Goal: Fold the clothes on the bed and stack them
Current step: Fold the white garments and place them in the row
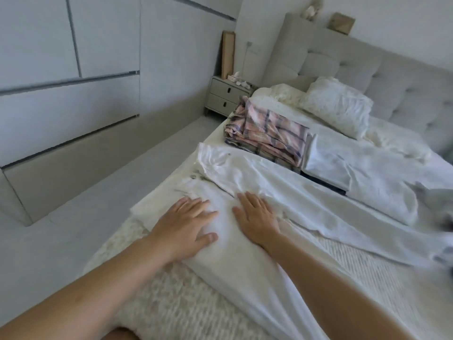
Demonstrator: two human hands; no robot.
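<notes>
A pair of white trousers [245, 173] lies spread across the bed [171, 303], waistband toward the left edge, legs running right. My left hand [186, 224] rests flat on the near leg with fingers spread. My right hand [257, 217] lies flat beside it on the same cloth, palm down. Neither hand grips anything. Beyond the trousers sits a folded pink and grey plaid garment [267, 133]. To its right a folded white piece [328, 163] lies on a dark folded item [323, 182].
White pillows [335, 106] and a rumpled duvet fill the head of the bed under a grey tufted headboard [404, 77]. A two-drawer nightstand [225, 96] stands at the far left corner. Wardrobe doors [61, 82] line the left wall across a floor strip. Grey cloth [438, 200] lies at right.
</notes>
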